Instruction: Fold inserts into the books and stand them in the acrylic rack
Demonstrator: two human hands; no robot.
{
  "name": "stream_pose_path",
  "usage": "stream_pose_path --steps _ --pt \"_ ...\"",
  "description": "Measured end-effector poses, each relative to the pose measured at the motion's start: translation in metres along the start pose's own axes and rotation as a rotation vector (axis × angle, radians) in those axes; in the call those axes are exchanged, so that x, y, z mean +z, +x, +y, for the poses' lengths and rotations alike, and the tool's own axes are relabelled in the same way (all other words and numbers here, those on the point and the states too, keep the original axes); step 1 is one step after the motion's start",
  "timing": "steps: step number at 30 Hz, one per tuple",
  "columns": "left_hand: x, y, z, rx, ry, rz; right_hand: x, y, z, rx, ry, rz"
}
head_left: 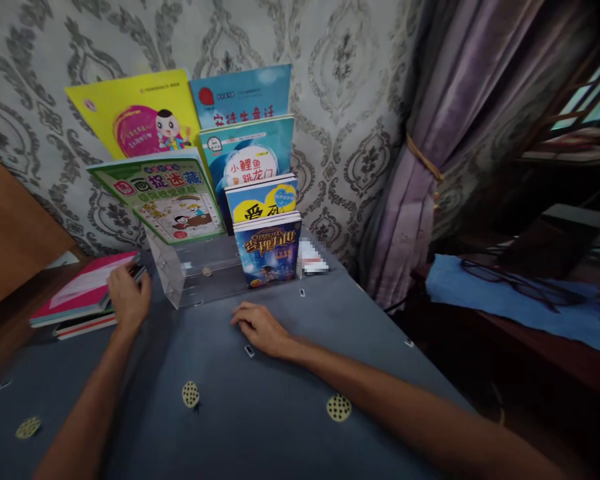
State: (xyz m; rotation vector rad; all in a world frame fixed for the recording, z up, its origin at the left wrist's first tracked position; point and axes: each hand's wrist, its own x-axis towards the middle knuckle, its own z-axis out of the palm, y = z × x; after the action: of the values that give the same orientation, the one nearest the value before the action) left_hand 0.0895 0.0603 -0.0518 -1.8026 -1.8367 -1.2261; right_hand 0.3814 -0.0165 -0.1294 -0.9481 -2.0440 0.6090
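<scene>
My left hand (129,293) is at the right end of a low pile of books, its fingers and thumb closed around the dark corner of a book (138,271). A pink-covered book (85,283) lies on top of that pile. My right hand (261,329) rests on the table with its fingers curled and nothing seen in them. It is just in front of a clear tiered book rack (173,273). In the rack's right column, a dark blue book (270,250) stands lowest and frontmost. A green picture book (180,207) leans in the left column.
Behind stand a yellow book (130,110), two teal books (245,150) and a blue-and-yellow book (260,200). A patterned wall and a tied purple curtain (405,200) bound the table (230,413). Glasses (515,280) lie on a blue cloth (450,283) at right.
</scene>
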Motion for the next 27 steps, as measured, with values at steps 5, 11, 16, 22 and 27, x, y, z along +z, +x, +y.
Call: stream_pose_path --steps 5,11,16,22,27 --pt "0.003 -0.028 -0.04 0.031 0.202 -0.083 0.0 0.001 0.001 0.007 -0.002 -0.006" --pt "0.008 -0.04 -0.056 0.12 0.394 -0.206 -0.002 -0.001 0.001 -0.001 0.0 -0.017" --pt "0.005 -0.042 -0.051 0.136 0.544 -0.301 -0.003 0.0 0.005 -0.043 0.002 -0.006" --pt "-0.003 -0.037 -0.051 0.105 0.499 -0.256 -0.003 0.001 0.004 -0.046 0.003 -0.036" --pt "-0.019 -0.027 -0.059 -0.034 0.538 -0.16 -0.005 0.0 0.0 -0.034 -0.009 -0.041"
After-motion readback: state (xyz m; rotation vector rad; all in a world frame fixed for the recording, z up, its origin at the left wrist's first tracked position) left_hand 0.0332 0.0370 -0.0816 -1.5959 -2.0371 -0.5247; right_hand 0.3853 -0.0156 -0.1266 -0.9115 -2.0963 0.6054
